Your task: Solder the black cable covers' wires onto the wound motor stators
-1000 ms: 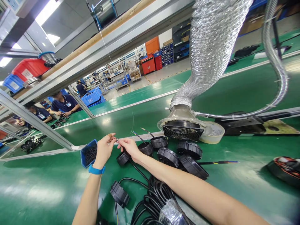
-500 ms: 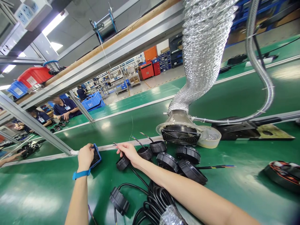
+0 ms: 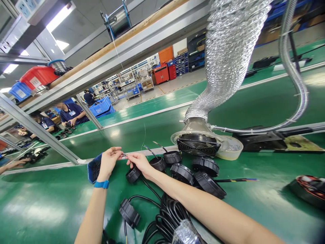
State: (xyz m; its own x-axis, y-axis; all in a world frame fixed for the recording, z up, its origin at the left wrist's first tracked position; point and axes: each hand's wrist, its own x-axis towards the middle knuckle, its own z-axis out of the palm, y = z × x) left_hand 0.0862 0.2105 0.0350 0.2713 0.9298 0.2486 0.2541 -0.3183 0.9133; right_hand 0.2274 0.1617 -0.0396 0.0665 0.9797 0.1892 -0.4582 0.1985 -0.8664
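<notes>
Two bare forearms reach across a green workbench (image 3: 50,206). The left hand (image 3: 109,161), with a blue wristband (image 3: 101,184) at its wrist, and the right hand (image 3: 139,162) meet fingertip to fingertip, pinching what looks like a thin wire end (image 3: 124,155), though it is too fine to be sure. The pinch sits just above the bench's aluminium rail (image 3: 154,151). A small blue bin (image 3: 93,168) stands just behind the left hand, and a black fan housing (image 3: 133,175) lies below the right. A loosened pinch could drop the wire end among the coiled black cable (image 3: 167,217), and a nudge from the left wrist could tip the bin.
</notes>
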